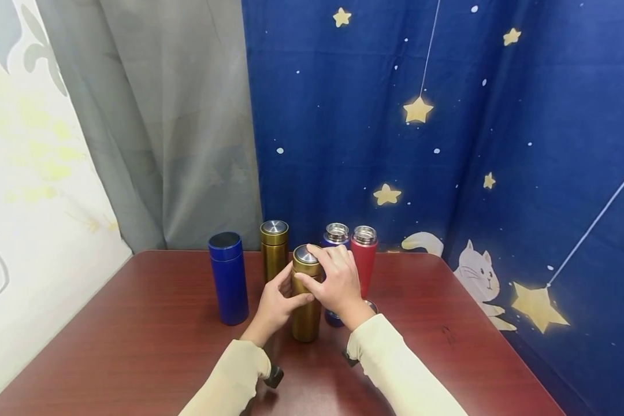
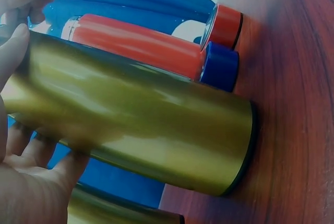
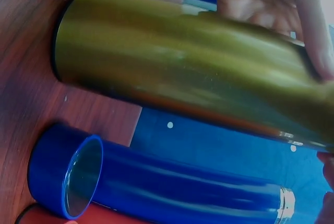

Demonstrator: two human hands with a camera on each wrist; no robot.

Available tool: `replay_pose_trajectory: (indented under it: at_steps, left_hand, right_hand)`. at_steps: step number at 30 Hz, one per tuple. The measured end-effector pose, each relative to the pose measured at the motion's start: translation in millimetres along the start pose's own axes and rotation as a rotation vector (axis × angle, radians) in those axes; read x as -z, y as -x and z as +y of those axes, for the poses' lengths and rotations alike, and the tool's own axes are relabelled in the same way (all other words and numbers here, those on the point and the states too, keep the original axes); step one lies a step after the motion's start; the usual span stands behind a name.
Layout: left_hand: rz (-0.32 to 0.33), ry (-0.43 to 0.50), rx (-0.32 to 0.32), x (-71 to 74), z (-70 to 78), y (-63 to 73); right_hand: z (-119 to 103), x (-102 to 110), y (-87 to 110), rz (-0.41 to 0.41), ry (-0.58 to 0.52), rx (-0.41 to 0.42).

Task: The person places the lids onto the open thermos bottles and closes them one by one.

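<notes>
- Cream sleeves (image 1: 229,378) reach in from seven and five o'clock;
- left hand (image 1: 274,305) wraps the front gold bottle (image 1: 305,320); right hand (image 1: 339,280) grips its lid (image 1: 303,254);
- that bottle is upright, mid-table (image 1: 135,329);
- from it, capped blue bottle (image 1: 230,289) at ten; rear gold bottle (image 1: 274,254) at eleven; lidless red bottle (image 1: 363,260) at one.

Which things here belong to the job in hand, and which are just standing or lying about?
Apparently in the job:
front gold flask, held by the left hand
its steel-topped lid, held by the right hand

Standing or lying by, untouched, though perhaps part of the job too:
rear gold flask
leftmost blue flask
open blue flask
open red flask
loose blue lid
loose red lid
</notes>
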State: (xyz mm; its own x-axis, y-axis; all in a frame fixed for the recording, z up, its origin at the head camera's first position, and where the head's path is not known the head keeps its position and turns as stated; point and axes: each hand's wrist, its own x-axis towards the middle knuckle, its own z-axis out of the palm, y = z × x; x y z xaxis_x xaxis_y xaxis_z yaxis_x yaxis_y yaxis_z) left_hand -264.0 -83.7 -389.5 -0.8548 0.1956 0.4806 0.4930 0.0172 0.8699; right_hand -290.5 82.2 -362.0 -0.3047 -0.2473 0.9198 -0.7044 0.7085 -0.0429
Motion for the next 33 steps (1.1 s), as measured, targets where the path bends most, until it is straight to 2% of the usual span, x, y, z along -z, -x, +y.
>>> replay_pose_trajectory:
  at_steps: [7, 12, 17, 20, 23, 27, 30, 33]
  left_hand:
    - [0.052, -0.024, -0.042, -3.8, 1.7, 2.1]
    - [0.082, -0.036, -0.045, -5.8, 2.5, 3.5]
    - [0.069, -0.020, -0.045, -4.6, 0.1, 2.8]
    - [0.046, 0.003, -0.039, -2.6, -1.5, 2.3]
    - [0.014, 0.027, -0.026, -1.1, -1.6, 1.4]
    - [-0.021, 0.017, -0.004, 0.1, -0.8, 0.8]
    - [-0.023, -0.005, 0.004, 1.2, 0.5, 1.5]
    - [-0.017, -0.014, 0.004, 2.1, 0.9, 1.1]
  right_hand:
    - [-6.1, -2.2, -2.4, 0.030, 0.057, -0.041]
    - [-9.0, -4.6, -2.7, 0.049, 0.097, -0.056]
    - [-10.7, -5.9, -1.9, 0.050, 0.114, -0.086]
    - [-10.2, -4.6, -0.5, -0.005, 0.085, -0.118]
    - [-7.7, -1.6, 1.1, -0.108, -0.040, -0.166]
    - [1.8, 4.8, 5.4, -0.252, -0.369, -0.236]
    - [1.6, 16.4, 2.6, -0.294, -0.582, -0.262]
    - [5.2, 18.9, 0.7, -0.294, -0.656, -0.265]
